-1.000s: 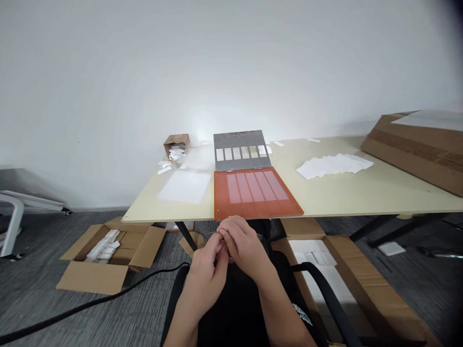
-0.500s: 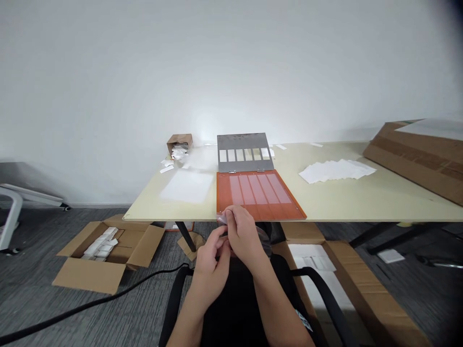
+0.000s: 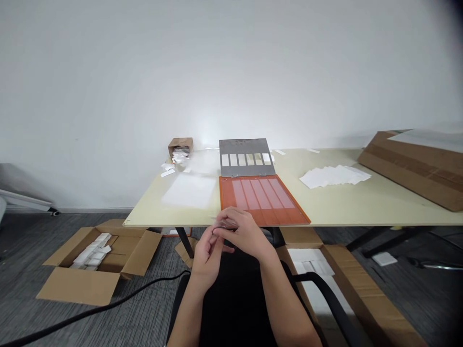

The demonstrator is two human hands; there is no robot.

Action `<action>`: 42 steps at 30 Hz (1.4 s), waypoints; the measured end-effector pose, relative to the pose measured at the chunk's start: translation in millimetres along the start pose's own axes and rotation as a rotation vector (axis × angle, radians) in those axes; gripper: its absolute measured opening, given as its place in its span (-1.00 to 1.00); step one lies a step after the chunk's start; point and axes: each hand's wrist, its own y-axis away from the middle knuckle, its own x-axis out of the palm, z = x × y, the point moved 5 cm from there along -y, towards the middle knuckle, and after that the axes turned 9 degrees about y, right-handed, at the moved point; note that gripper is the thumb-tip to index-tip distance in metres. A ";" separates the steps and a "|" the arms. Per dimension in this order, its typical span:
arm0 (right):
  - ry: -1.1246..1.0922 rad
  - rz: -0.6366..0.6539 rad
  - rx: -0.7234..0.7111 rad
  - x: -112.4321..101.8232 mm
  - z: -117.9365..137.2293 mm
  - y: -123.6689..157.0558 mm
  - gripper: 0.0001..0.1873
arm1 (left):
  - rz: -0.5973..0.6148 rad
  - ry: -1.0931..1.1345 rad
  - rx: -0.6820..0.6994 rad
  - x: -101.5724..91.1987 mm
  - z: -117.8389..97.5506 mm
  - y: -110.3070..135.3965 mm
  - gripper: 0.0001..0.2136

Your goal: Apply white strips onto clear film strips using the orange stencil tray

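Observation:
Just in front of the table's near edge, my left hand [image 3: 207, 253] and my right hand [image 3: 246, 233] meet with fingers closed. Between them is a small piece of clear plastic film [image 3: 226, 223], mostly covered by the fingers. Beyond my right hand lies an orange frame [image 3: 300, 212] with pale strips [image 3: 255, 193] set in it. Hinged to its back edge, a grey plate [image 3: 242, 146] with a row of cut-out slots stands raised.
White sheets [image 3: 190, 190] lie left of the frame, and fanned white sheets [image 3: 334, 176] lie right. A small carton [image 3: 181, 142] sits at the back left, a large cardboard box [image 3: 408, 164] at the right. Open boxes [image 3: 77, 286] [image 3: 365, 284] stand on the floor.
My right hand has turned flatter, its fingers now lying over the film and pointing left. My left hand has shifted slightly left. The whole view has moved a little.

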 end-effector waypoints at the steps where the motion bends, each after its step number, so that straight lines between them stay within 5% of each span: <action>1: -0.025 -0.005 -0.008 -1.1 -0.2 -2.0 -0.92 | 0.007 -0.009 -0.013 -2.2 0.1 -0.7 -0.54; 11: 0.051 -0.268 -0.071 -33.1 12.2 -18.8 -0.88 | 0.081 -0.046 -0.011 5.4 -26.1 -22.5 -0.54; 17: -0.018 -0.492 0.145 -52.8 -35.5 -65.9 -0.73 | -0.085 -0.119 -0.096 -26.8 -13.9 -70.9 -0.48; 23: 0.117 -0.432 0.357 -41.4 -114.0 -119.6 -0.71 | -0.210 -0.294 -0.133 -73.9 -3.6 -117.7 -0.56; 29: 0.320 -0.179 0.533 -12.6 -166.2 -129.7 -0.73 | -0.196 -0.477 -0.196 -89.4 -7.1 -99.8 -0.63; 35: 0.507 -0.003 0.563 4.8 -175.1 -134.2 -0.66 | -0.133 -0.574 -0.224 -87.7 -10.3 -77.8 -0.62; 42: 0.697 0.039 0.559 13.9 -172.4 -133.1 -0.64 | -0.019 -0.602 -0.242 -81.2 -24.8 -59.5 -0.62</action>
